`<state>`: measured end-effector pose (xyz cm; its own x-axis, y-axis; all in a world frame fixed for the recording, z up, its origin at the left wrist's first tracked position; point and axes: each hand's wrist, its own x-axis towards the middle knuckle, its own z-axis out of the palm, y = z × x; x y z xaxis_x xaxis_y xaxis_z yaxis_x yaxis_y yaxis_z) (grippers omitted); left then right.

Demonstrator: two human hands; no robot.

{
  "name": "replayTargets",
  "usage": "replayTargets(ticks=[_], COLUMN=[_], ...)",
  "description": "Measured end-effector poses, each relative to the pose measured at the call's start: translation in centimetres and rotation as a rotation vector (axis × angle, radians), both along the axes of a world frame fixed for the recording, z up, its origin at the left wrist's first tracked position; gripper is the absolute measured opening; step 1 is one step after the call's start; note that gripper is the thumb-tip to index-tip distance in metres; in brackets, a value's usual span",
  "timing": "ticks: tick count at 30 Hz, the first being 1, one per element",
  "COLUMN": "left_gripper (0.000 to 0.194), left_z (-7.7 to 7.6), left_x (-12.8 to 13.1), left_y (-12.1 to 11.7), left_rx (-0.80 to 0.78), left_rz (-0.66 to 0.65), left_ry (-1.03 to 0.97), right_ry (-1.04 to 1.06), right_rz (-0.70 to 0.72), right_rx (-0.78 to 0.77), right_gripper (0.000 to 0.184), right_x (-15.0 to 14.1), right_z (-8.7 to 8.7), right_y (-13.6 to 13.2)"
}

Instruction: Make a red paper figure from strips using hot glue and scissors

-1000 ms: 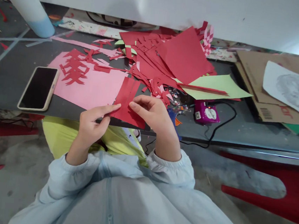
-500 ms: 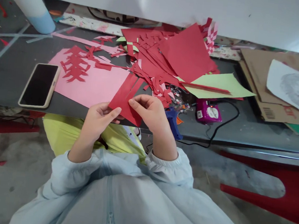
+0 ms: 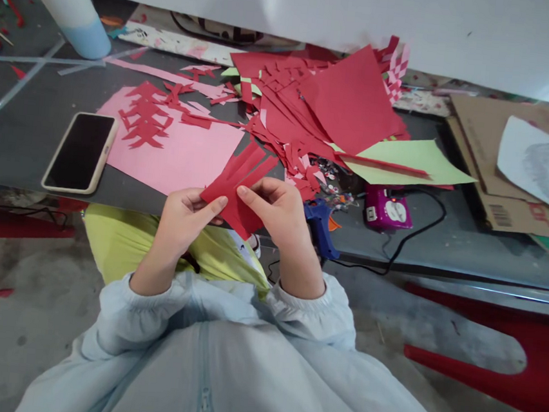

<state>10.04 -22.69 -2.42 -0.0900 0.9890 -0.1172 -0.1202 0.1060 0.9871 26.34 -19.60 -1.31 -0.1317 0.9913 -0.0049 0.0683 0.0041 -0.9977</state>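
And here the red paper [image 3: 232, 188] is held up over the bench's [image 3: 450, 245] near edge: slits are already made, strips fanned at the far end, while the near part appears left uncut. Its left side is pinched by the left hand [image 3: 186, 218], nearly closed; its right is gripped by the right hand [image 3: 278, 211], fingers curled. Beyond, red cut-outs [image 3: 144, 119] are spread on a pink sheet [image 3: 176, 161].

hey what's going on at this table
A person's left hand and right hand hold a piece of red paper near the table edge, its far end cut into strips. Beyond lies a pink sheet with a red cut-out on it, and a phone lies beside that.
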Motion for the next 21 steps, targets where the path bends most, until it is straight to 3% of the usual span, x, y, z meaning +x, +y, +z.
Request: replayTargets(ticks=[14, 21], left_gripper=[0.034, 0.031], left_z=[0.4, 0.5], left_x=[-0.2, 0.0], left_y=[-0.2, -0.2], left_rx=[-0.003, 0.003], left_rz=[0.054, 0.026], left_ry=[0.013, 0.041], right_ry=[0.043, -0.111], right_rz=[-0.047, 0.077], right_rx=[-0.065, -0.083], right_gripper=[0.051, 0.051], right_x=[-0.3, -0.3], right_z=[-1.2, -0.3], right_y=[0.1, -0.1])
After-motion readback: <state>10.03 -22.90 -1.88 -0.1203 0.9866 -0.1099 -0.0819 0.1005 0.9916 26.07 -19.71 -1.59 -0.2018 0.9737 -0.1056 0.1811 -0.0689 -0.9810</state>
